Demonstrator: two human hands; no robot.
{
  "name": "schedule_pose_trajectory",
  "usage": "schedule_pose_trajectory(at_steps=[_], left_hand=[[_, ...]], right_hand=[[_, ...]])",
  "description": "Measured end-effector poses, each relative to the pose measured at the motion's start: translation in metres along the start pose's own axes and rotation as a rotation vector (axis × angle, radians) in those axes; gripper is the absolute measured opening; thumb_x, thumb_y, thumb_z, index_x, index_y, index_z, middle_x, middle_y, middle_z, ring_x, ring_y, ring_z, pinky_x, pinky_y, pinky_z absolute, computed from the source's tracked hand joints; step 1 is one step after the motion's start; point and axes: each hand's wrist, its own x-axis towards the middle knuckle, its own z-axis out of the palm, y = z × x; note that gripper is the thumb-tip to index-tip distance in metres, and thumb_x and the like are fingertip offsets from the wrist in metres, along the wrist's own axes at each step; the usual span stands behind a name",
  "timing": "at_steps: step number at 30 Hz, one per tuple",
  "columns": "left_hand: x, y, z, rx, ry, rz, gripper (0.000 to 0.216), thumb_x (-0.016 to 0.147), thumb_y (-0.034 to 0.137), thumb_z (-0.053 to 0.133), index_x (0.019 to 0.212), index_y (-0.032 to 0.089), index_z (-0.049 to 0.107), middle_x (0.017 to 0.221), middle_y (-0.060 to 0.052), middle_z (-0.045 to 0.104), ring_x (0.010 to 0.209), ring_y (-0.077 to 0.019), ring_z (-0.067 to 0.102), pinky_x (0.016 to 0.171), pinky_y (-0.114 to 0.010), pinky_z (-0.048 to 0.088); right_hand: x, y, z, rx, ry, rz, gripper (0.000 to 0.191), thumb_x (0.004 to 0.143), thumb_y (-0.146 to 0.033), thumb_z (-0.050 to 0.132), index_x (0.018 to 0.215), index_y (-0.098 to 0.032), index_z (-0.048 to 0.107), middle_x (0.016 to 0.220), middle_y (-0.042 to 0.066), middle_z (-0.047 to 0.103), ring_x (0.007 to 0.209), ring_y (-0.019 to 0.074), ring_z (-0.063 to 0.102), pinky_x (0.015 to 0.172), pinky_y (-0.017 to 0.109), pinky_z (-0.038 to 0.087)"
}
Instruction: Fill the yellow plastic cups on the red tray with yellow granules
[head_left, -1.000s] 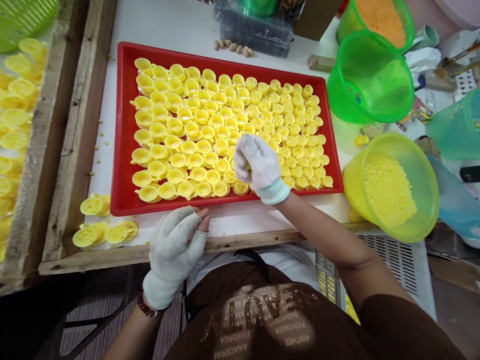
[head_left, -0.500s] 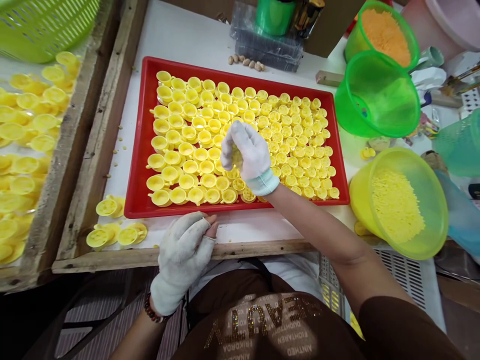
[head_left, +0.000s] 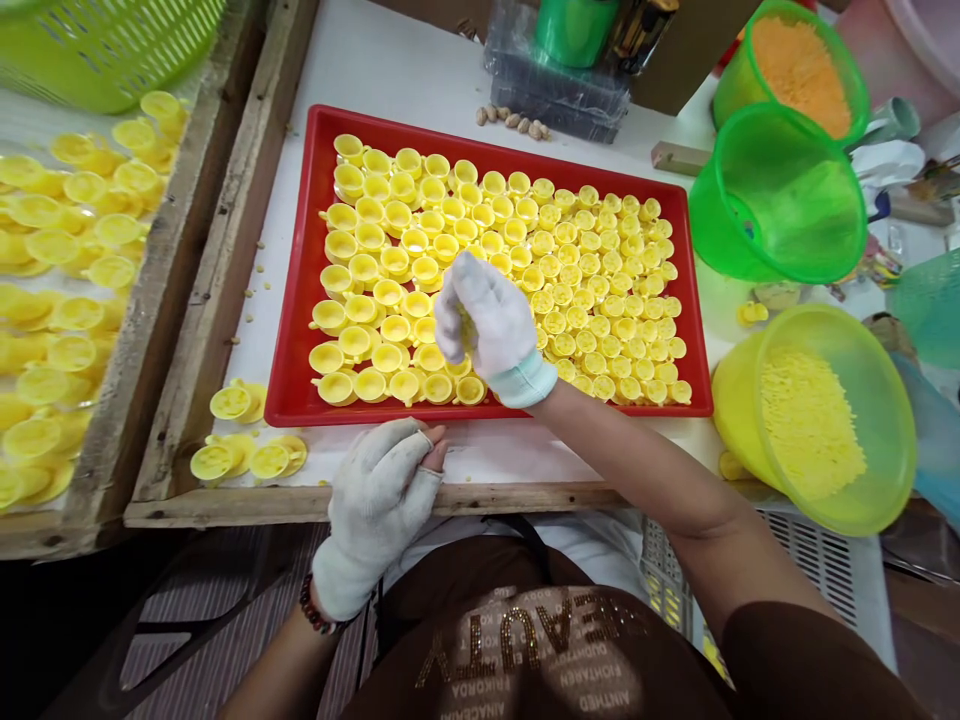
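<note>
A red tray (head_left: 300, 330) lies on the white tabletop, packed with rows of several small yellow plastic cups (head_left: 570, 270). My right hand (head_left: 491, 325), in a white glove, hovers over the near middle rows with its fingers curled around a handful of small yellow pellets. My left hand (head_left: 379, 495), in a worn fingerless glove, rests on the wooden front edge of the table, fingers loosely curled with nothing visible in them.
A yellow tub of yellow pellets (head_left: 814, 420) sits at the right. Behind it stand an empty green tub (head_left: 780, 195) and a green tub of orange pellets (head_left: 799, 65). Loose yellow saucers (head_left: 247, 455) lie near the tray's front left corner; more saucers (head_left: 67, 260) fill the left bench.
My right hand has shifted slightly left along the near rows of cups, still cupped on pellets. The left hand has stayed on the table edge. The camera view has drifted a little.
</note>
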Motion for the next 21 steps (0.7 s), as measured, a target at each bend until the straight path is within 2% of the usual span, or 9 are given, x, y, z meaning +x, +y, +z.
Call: schedule_pose_trajectory(at_steps=[4,8,11,17,19,21], left_hand=[[0.001,0.001,0.000,0.003,0.018,0.006,0.005,0.095,0.020,0.063,0.098,0.020,0.067,0.092,-0.005,0.070,0.082,-0.0184,0.068,0.075,-0.032,0.058],[0.002,0.000,0.001,0.000,0.019,0.010,0.005,0.094,0.019,0.064,0.098,0.019,0.067,0.091,-0.006,0.070,0.082,-0.0190,0.068,0.075,-0.032,0.057],[0.002,0.001,0.001,0.004,0.013,0.011,0.007,0.093,0.018,0.065,0.099,0.018,0.068,0.093,-0.007,0.070,0.083,-0.0199,0.067,0.075,-0.033,0.056],[0.001,0.001,0.001,-0.017,0.016,0.007,0.004,0.093,0.017,0.065,0.096,0.019,0.066,0.092,-0.006,0.069,0.082,-0.0187,0.065,0.075,-0.031,0.054],[0.002,0.001,0.000,0.007,0.008,0.013,0.004,0.093,0.018,0.064,0.096,0.020,0.067,0.091,-0.006,0.069,0.082,-0.0189,0.065,0.074,-0.032,0.052],[0.005,0.002,-0.001,0.057,0.000,0.048,0.004,0.094,0.021,0.063,0.095,0.020,0.067,0.088,-0.005,0.069,0.080,-0.0195,0.064,0.073,-0.034,0.050]], right_hand=[[-0.002,0.005,0.001,-0.069,0.053,0.033,0.052,0.089,-0.071,0.062,0.077,-0.023,0.046,0.060,-0.007,0.044,0.049,0.0083,0.045,0.045,0.024,0.039],[-0.004,-0.003,-0.002,0.020,0.065,0.074,0.053,0.092,-0.072,0.055,0.076,-0.024,0.042,0.059,-0.006,0.040,0.044,0.0081,0.038,0.041,0.023,0.031],[-0.013,-0.005,-0.005,0.101,0.028,0.068,0.053,0.092,-0.071,0.058,0.075,-0.023,0.042,0.058,-0.007,0.041,0.042,0.0071,0.036,0.039,0.022,0.027],[-0.032,0.011,-0.006,-0.023,0.038,0.024,0.059,0.085,-0.076,0.063,0.071,-0.022,0.045,0.063,-0.002,0.054,0.053,0.0103,0.054,0.051,0.025,0.046],[-0.033,0.004,-0.006,0.005,0.088,0.019,0.060,0.084,-0.076,0.063,0.068,-0.022,0.044,0.062,-0.002,0.053,0.054,0.0105,0.054,0.050,0.025,0.046],[-0.033,-0.019,-0.014,0.062,0.174,0.012,0.059,0.085,-0.072,0.066,0.064,-0.022,0.044,0.059,-0.004,0.048,0.052,0.0090,0.049,0.046,0.025,0.039]])
